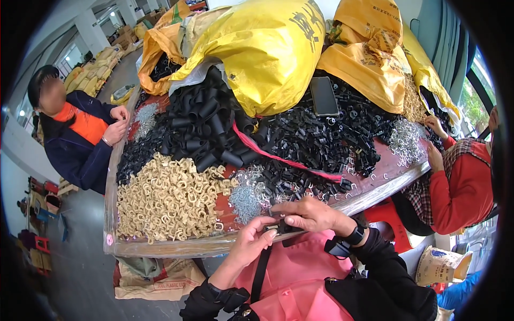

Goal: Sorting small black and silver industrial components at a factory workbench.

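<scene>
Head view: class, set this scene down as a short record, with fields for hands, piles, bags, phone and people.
Left hand: holds a small black part
Right hand: fingers over the same part; exact grip hidden
Piles: tan looped parts, black tubes, small black pieces, small silvery pieces
Bags: large yellow bag; orange bag to its right
Phone: lies on the small black pieces
People: person at left; person in red sleeves at right

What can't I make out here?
All in the head view:
Black part: partly covered by the left hand and right hand.
Big yellow sack: its wall hides any contents.
Red-sleeved co-worker: head mostly cut off by the right rim.
Small grey pieces: too tiny for exact shapes.
</scene>
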The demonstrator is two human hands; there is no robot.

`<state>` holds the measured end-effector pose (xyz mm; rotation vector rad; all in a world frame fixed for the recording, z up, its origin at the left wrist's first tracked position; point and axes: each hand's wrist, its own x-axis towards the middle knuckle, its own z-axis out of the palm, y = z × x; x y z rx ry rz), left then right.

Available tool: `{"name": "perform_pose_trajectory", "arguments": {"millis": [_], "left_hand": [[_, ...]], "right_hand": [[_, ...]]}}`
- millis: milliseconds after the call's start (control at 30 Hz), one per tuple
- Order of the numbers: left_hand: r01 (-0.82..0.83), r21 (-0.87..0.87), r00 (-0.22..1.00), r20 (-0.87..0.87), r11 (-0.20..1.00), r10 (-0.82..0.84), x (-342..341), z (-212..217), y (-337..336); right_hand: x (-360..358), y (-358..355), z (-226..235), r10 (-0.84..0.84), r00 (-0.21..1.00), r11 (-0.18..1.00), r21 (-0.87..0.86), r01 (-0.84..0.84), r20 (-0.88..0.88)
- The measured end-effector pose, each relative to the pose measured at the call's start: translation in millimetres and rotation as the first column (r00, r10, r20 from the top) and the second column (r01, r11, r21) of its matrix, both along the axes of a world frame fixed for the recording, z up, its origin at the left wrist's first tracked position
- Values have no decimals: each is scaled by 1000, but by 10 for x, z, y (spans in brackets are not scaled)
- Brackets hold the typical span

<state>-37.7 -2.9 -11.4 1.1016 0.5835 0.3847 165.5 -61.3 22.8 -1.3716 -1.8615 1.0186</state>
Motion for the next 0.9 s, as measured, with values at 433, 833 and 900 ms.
{"name": "perform_pose_trajectory", "arguments": {"millis": [433, 833, 900], "left_hand": [[42, -132, 999, -27, 990, -46, -73, -125, 97], [62, -305, 991, -95, 950, -95, -12, -80, 86], [31, -326, 991, -115, 945, -72, 16, -39, 73]], "right_hand": [[-315, -18, -269, -154, 980, 987, 29, 159, -124], [-256, -35, -347, 262, 916, 959, 190, -211, -304], [-231, -50, -350, 305, 926, 944, 203, -261, -223]]}}
